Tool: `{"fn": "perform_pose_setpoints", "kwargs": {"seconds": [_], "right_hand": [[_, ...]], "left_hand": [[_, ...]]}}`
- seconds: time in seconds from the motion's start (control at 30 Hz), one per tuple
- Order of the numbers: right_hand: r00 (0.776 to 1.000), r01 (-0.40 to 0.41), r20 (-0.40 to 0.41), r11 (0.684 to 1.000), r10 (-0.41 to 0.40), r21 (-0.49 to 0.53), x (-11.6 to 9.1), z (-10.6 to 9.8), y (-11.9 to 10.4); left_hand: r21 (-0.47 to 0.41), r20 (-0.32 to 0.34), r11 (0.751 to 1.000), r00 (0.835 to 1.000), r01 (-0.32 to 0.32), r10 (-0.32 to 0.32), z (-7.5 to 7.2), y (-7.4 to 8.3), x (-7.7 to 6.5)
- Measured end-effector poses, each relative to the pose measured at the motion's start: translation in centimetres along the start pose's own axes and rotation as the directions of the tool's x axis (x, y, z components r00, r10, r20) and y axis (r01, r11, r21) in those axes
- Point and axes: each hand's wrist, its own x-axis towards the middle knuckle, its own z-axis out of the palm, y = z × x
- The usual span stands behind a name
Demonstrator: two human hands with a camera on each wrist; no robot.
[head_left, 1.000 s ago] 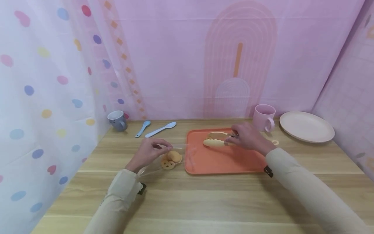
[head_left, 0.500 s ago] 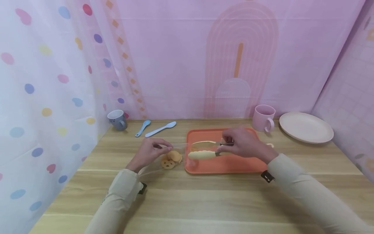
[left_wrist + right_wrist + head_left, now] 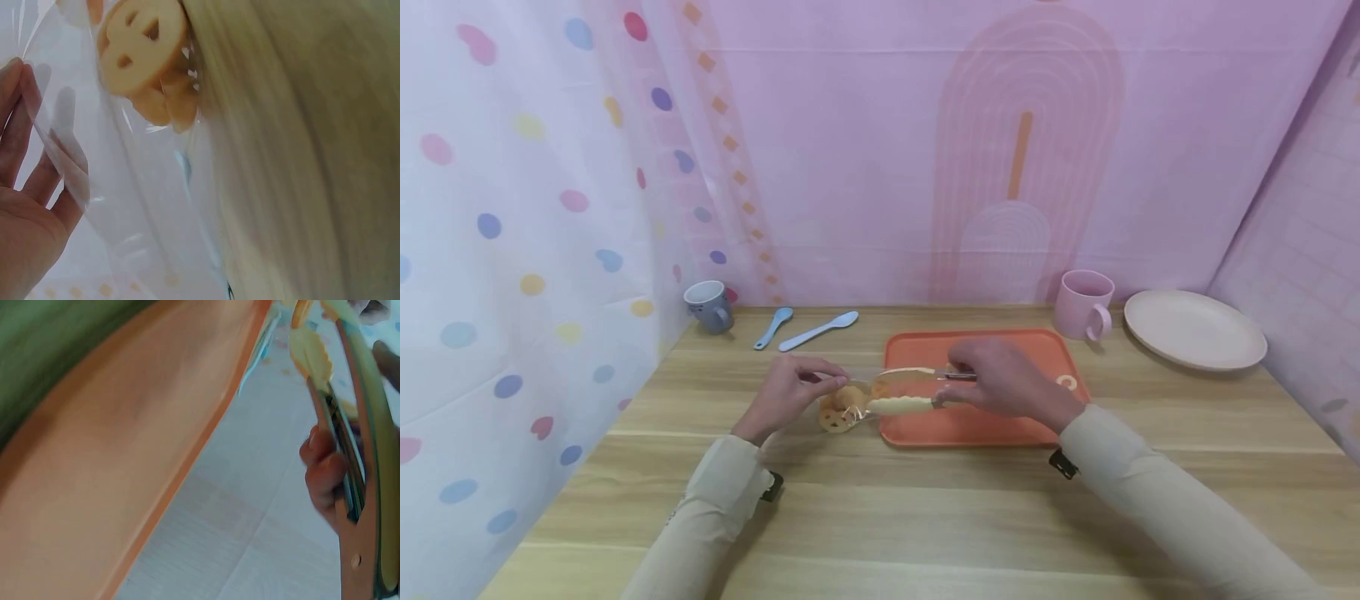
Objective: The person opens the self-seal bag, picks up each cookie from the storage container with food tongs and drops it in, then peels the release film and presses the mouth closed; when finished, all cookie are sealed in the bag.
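Note:
My left hand point(image 3: 790, 393) pinches the upper edge of a clear plastic bag point(image 3: 119, 194) between thumb and fingertips. Inside it sit several biscuits point(image 3: 848, 398), among them a round one with cut-out holes point(image 3: 140, 44). My right hand point(image 3: 1003, 379) grips a pair of tongs point(image 3: 901, 406) with cream tips, metal inner parts and a cream ring at the tail end. The tips point left at the mouth of the bag, with a tan biscuit point(image 3: 881, 388) between them. Under the tongs lies an orange tray point(image 3: 973, 432), its left edge near the bag.
Behind the bag lie a blue spoon point(image 3: 772, 327) and a pale blue spoon point(image 3: 817, 331). A grey-blue mug point(image 3: 709, 307) stands at the back left. A pink mug point(image 3: 1082, 304) and a beige plate point(image 3: 1195, 329) are at the back right, near the pink curtain.
My right hand has moved left with the tongs, taking the biscuit from over the tray to the bag's mouth. My left hand has kept its hold on the bag.

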Motion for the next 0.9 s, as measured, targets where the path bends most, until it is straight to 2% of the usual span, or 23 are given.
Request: {"fn": "perform_pose_setpoints", "kwargs": {"seconds": [0.13, 0.3, 0.47, 0.63, 0.8, 0.9], "right_hand": [[1.0, 0.022, 0.002, 0.998, -0.022, 0.05, 0.1, 0.3, -0.2], [0.999, -0.031, -0.017, 0.997, 0.032, 0.074, 0.5, 1.3, -0.5], [0.995, -0.101, 0.03, 0.968, 0.097, 0.23, 0.6, 2.3, -0.7], [0.991, -0.132, 0.01, 0.966, 0.133, 0.224, 0.6, 2.8, -1.0], [0.99, -0.14, 0.036, 0.951, 0.136, 0.274, 0.8, 2.7, -1.6], [0.989, -0.145, 0.035, 0.955, 0.141, 0.257, 1.0, 2.9, -1.9]], "left_hand": [[0.006, -0.013, 1.0, 1.0, -0.023, 0.023, 0.1, 0.2, 0.0], [-0.01, -0.015, 1.0, 1.0, -0.009, 0.009, 0.3, 0.7, 0.1], [-0.017, -0.019, 1.0, 1.0, -0.006, 0.006, 0.5, 0.8, 0.1], [-0.026, -0.026, 1.0, 1.0, -0.001, 0.001, 0.7, 0.6, 0.1], [-0.036, -0.052, 0.999, 0.999, -0.009, 0.007, 0.8, 0.5, 0.1], [-0.046, -0.055, 0.999, 0.998, -0.01, 0.008, 0.9, 0.6, -0.1]]}}
